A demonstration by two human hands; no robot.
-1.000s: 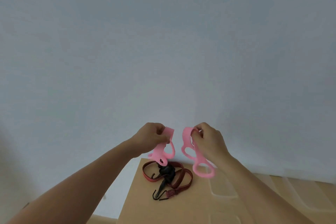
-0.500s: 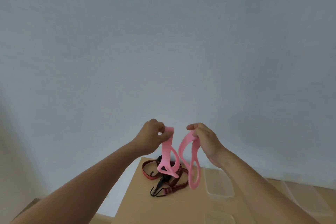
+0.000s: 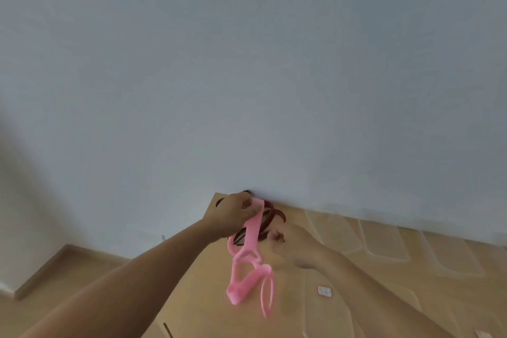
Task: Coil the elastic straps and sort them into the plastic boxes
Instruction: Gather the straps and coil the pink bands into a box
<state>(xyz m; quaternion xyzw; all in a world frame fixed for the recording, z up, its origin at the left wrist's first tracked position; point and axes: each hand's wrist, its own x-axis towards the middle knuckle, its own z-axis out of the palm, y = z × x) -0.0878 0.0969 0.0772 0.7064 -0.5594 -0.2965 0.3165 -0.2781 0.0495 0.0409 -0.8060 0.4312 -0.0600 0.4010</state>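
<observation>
Pinching pink strap (image 3: 251, 229), left hand (image 3: 231, 214); right hand (image 3: 295, 248) blurred, grip unclear.

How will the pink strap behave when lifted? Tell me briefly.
Likely floppy: the pink elastic strap hangs limp from the left hand, its loops drooping. Probably light, since one hand's pinch carries it. Its open loops could snag.

One pink strap (image 3: 251, 232) in left hand (image 3: 232, 214) above wooden table (image 3: 197, 285)
</observation>
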